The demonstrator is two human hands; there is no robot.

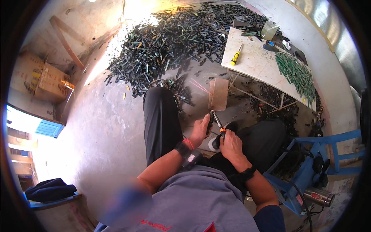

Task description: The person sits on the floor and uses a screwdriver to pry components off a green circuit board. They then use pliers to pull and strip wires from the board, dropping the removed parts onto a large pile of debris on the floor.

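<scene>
Between my knees, my left hand [199, 130] is closed on a dark strip [210, 126] like those heaped on the floor. My right hand [231, 147] grips a slim hand tool [219, 122] with a metal shaft and an orange-and-black handle; its exact kind cannot be made out. The tool's tip meets the upper end of the strip at my left fingertips. Just beyond my hands stands a brown board or open carton piece [218, 94], with thin pink sticks [199, 87] beside it.
A large heap of dark strips [174, 38] covers the far floor. The low table [247, 54] at right bears a yellow screwdriver [235, 57], green strips [295, 73] and a clear cup [268, 31]. A blue chair [301, 181] and steel flask [319, 196] are at right; cartons [50, 83] stand left.
</scene>
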